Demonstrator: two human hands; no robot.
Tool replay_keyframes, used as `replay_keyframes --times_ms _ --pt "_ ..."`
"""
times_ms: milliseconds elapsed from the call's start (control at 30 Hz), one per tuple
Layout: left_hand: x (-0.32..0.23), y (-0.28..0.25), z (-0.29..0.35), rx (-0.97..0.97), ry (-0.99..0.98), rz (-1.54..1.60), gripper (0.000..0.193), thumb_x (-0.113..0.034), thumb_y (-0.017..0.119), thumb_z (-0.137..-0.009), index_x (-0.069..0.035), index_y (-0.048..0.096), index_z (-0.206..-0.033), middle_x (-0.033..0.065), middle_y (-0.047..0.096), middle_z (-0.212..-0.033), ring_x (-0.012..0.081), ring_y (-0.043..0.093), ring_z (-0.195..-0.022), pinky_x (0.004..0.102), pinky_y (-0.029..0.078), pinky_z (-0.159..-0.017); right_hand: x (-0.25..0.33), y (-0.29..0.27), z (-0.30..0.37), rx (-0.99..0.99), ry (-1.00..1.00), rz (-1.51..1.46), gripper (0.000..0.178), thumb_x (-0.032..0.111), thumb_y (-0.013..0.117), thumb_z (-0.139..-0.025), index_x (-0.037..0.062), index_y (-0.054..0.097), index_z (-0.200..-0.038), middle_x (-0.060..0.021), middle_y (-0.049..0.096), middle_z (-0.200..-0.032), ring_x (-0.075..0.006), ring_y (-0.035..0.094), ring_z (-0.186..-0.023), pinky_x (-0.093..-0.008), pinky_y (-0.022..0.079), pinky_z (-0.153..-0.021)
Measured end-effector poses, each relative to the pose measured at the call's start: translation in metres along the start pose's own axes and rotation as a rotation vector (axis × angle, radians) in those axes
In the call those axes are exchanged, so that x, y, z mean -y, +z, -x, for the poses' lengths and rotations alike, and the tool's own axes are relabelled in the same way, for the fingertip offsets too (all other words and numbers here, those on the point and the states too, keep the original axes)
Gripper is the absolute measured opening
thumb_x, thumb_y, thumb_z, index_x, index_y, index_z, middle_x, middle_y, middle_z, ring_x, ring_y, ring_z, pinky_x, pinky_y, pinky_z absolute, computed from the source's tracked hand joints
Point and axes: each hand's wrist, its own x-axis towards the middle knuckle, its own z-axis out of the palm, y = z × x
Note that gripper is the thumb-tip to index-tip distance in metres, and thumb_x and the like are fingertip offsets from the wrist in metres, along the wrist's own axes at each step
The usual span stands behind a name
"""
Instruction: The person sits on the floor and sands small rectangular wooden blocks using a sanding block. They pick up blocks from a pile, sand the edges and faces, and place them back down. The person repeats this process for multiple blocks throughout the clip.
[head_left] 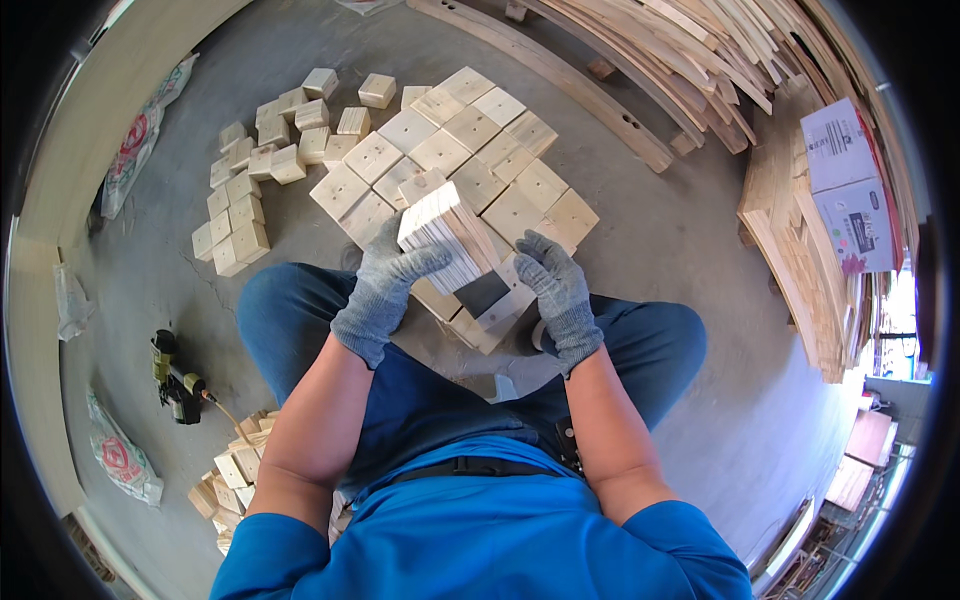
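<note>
My left hand (388, 275), in a grey knit glove, is closed around a thick stack of thin wooden pieces (445, 235), tilted with its layered edges facing up. My right hand (562, 300), gloved too, is beside the stack's right, its fingers curled in toward the thumb; anything in them is too small or hidden to make out. Below the stack lies a dark square patch (482, 294) between pale wooden faces. Beyond my hands, a close-set group of square wooden blocks (440, 152) covers the floor, many with a small hole or dark spot on top.
Loose wooden blocks (285, 163) lie at the far left. A dark power tool with a hose (178, 380) sits left, near another wood pile (235, 470). Long boards (640, 60) fill the far right, with a carton (850, 190) on stacked timber. Plastic bags (125, 450) lie along the left.
</note>
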Motion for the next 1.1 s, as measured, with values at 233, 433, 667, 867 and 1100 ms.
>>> replay_keyframes --times_ms 233,433,667,867,1100 --pt "0.029 0.020 -0.003 0.035 0.420 -0.532 0.118 -0.027 0.107 -0.066 -0.005 0.037 -0.159 0.0136 0.056 -0.150 0.0269 0.058 -0.138 0.0428 0.049 -0.119 0.005 -0.005 0.010 0.038 0.255 -0.460 0.049 0.032 0.068 -0.109 0.0019 0.061 -0.148 -0.0149 0.075 -0.127 -0.0248 0.074 -0.103 -0.0381 0.060 -0.086" --pt "0.025 0.032 -0.004 0.083 0.735 -0.860 0.120 -0.034 0.106 -0.065 -0.005 0.037 -0.159 0.0195 0.058 -0.146 0.0341 0.060 -0.137 0.0469 0.049 -0.117 -0.015 0.003 0.022 0.434 0.376 -0.817 0.087 0.074 0.059 -0.099 0.0137 0.047 -0.161 -0.0153 0.061 -0.148 -0.0354 0.065 -0.122 -0.0507 0.058 -0.093" --pt "0.031 0.045 0.001 0.140 0.971 -1.070 0.114 -0.024 0.102 -0.064 0.002 0.041 -0.158 0.0245 0.054 -0.155 0.0461 0.056 -0.142 0.0520 0.045 -0.122 0.017 0.019 0.035 0.476 0.325 -1.178 0.102 0.081 0.063 -0.091 0.0170 0.042 -0.167 -0.0150 0.049 -0.165 -0.0443 0.050 -0.147 -0.0641 0.034 -0.125" --pt "0.039 0.052 0.007 0.252 0.944 -1.225 0.121 -0.023 0.103 -0.061 0.003 0.038 -0.160 0.0269 0.048 -0.161 0.0472 0.047 -0.151 0.0518 0.043 -0.124 0.017 -0.003 0.030 0.320 0.294 -1.269 0.085 0.064 0.065 -0.098 0.0124 0.047 -0.163 -0.0188 0.054 -0.160 -0.0441 0.051 -0.146 -0.0629 0.039 -0.123" --pt "0.047 0.037 -0.007 0.111 0.645 -1.212 0.104 -0.016 0.098 -0.069 -0.004 0.046 -0.158 0.0225 0.054 -0.155 0.0404 0.059 -0.139 0.0449 0.052 -0.115 0.030 -0.103 -0.042 -0.313 0.113 -1.135 0.058 0.019 0.080 -0.096 0.0001 0.058 -0.146 -0.0167 0.067 -0.140 -0.0320 0.064 -0.128 -0.0521 0.051 -0.114"
